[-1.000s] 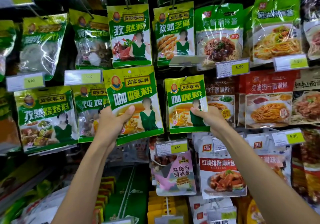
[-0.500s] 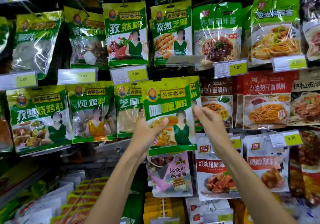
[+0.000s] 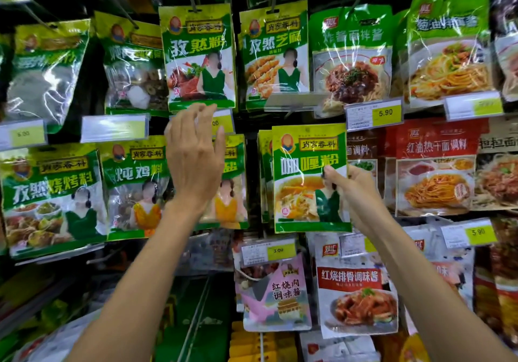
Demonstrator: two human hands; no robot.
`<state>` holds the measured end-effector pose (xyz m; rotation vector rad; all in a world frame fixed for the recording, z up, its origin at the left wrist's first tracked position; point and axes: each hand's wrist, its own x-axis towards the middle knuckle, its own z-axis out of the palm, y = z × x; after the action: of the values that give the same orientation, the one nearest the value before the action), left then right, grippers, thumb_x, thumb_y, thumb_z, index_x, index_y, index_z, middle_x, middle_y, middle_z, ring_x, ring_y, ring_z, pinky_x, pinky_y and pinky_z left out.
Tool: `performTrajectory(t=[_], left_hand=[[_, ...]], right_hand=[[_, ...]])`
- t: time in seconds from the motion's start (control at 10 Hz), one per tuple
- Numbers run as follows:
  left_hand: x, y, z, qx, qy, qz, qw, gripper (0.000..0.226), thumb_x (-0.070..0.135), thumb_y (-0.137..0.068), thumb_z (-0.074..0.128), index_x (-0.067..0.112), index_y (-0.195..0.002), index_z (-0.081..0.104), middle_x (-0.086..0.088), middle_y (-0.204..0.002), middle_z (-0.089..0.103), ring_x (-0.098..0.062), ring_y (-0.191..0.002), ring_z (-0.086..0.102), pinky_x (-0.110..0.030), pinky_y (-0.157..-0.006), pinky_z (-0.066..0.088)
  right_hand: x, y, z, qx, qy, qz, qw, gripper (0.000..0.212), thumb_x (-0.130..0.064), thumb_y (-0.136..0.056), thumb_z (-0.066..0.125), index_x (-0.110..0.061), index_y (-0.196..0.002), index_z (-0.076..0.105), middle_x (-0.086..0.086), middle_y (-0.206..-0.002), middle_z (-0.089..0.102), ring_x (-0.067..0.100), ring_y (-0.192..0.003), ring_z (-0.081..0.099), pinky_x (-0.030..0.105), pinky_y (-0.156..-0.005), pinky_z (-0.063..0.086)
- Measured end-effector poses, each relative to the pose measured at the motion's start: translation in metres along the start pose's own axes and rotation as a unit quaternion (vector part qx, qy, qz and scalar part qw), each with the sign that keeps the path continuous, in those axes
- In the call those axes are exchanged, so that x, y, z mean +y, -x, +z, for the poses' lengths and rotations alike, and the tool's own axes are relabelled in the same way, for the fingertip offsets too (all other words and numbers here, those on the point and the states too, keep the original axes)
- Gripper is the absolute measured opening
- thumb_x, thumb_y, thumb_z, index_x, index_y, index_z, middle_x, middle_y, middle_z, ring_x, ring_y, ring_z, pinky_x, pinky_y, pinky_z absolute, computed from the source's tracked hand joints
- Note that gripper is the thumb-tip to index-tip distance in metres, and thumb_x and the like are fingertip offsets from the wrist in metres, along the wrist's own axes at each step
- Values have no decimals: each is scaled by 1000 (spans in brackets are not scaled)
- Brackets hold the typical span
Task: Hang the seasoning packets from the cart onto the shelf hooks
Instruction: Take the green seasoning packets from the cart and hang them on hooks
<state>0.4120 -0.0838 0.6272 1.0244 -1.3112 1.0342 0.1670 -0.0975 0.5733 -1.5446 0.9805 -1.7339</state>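
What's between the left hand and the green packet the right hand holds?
Head view: the hanging packet with the yellow-dressed figure, partly behind the left hand, then a dark strip of shelf before the held packet.

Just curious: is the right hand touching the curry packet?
Touching. Head view: the right hand pinches the curry packet at its right edge, thumb in front.

Both our bare forearms reaching up and forward, our left hand [image 3: 196, 162] raised with its back to us, fingers straight and slightly spread, our right hand [image 3: 353, 190] lower, thumb and curled fingers pinching the right edge of the curry powder packet [image 3: 302, 193]
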Motion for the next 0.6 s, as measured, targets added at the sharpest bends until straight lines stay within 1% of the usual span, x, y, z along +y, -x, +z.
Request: performTrajectory(t=[0.1, 0.2, 0.3, 0.4, 0.5, 0.6], left_hand=[[-12, -9, 17, -17, -62, 50, 997, 40, 27, -100, 43, 3, -131, 50, -21, -132, 52, -37, -122, 48, -48, -107, 30], [-17, -7, 27, -31, -65, 62, 996, 43, 29, -100, 41, 2, -133, 48, -21, -133, 50, -37, -124, 46, -49, -111, 25], [-19, -5, 31, -17, -60, 60, 996, 43, 30, -100, 40, 3, -132, 48, -20, -131, 52, -36, -123, 47, -49, -113, 24], [-18, -5, 32, -10, -50, 61, 997, 42, 29, -100, 41, 3, -132, 48, -20, -130, 52, -35, -123, 47, -48, -113, 23], [-18, -5, 32, -6, -45, 62, 997, 42, 29, -100, 42, 3, -132, 49, -19, -130, 52, -35, -123, 47, -48, -114, 23], [-18, -5, 32, 0, -46, 66, 997, 42, 29, -100, 41, 3, -132, 49, -19, -130, 53, -35, -122, 47, -49, -113, 24]], right_hand=[[-4, -14, 5, -1, -10, 8, 1000, 43, -22, -93, 62, -17, -50, 60, 7, -68, 62, 25, -82, 59, 43, -91, 42], [-3, -24, 10, -14, -7, 18, 1000, 36, -20, -92, 64, -8, -59, 57, 14, -72, 54, 25, -81, 54, 41, -85, 41], [-1, -28, 14, -16, -17, 34, 999, 26, -20, -90, 66, -6, -70, 58, 14, -79, 49, 26, -82, 51, 41, -82, 41], [1, -27, 15, -18, -9, 35, 999, 20, -16, -89, 66, -6, -73, 58, 16, -80, 49, 25, -87, 54, 47, -97, 43], [0, -25, 17, -17, -2, 41, 999, 28, -8, -85, 65, -8, -65, 47, 29, -80, 42, 31, -96, 60, 45, -102, 42], [0, -25, 20, 1, 9, 45, 999, 35, -7, -85, 65, -8, -58, 42, 43, -98, 51, 40, -114, 56, 42, -99, 43]])
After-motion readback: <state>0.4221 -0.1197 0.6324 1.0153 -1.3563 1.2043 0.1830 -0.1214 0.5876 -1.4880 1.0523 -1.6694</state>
